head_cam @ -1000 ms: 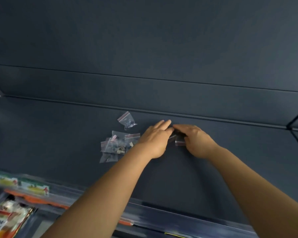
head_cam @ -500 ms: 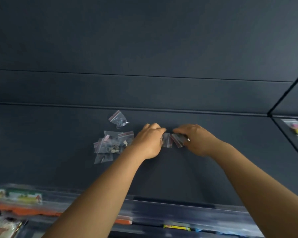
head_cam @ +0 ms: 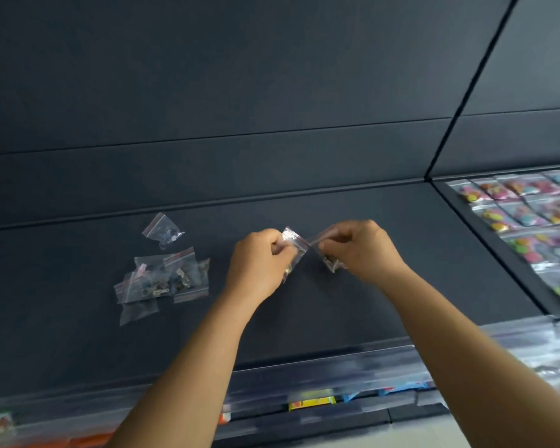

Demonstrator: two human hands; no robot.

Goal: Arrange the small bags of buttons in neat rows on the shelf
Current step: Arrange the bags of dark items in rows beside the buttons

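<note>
Over the middle of the dark shelf (head_cam: 385, 253), each of my hands holds a small clear zip bag. My left hand (head_cam: 259, 263) pinches one bag (head_cam: 293, 245) by its red-striped top. My right hand (head_cam: 359, 250) pinches a second bag (head_cam: 327, 257) that hangs down from its fingers. The two bags nearly touch between my hands. To the left lies a loose pile of several small bags (head_cam: 164, 279) with metal pieces inside, and one single bag (head_cam: 164, 229) lies just behind the pile.
The shelf section to the right holds rows of bags with colourful buttons (head_cam: 530, 215). A black divider (head_cam: 479, 234) separates the two sections. A clear plastic front rail (head_cam: 304, 376) with labels runs along the shelf's near edge. The back wall is dark panelling.
Both hands have lifted off the shelf, each with a bag, and pulled slightly apart. The view has swung right, bringing the colourful button bags into sight.
</note>
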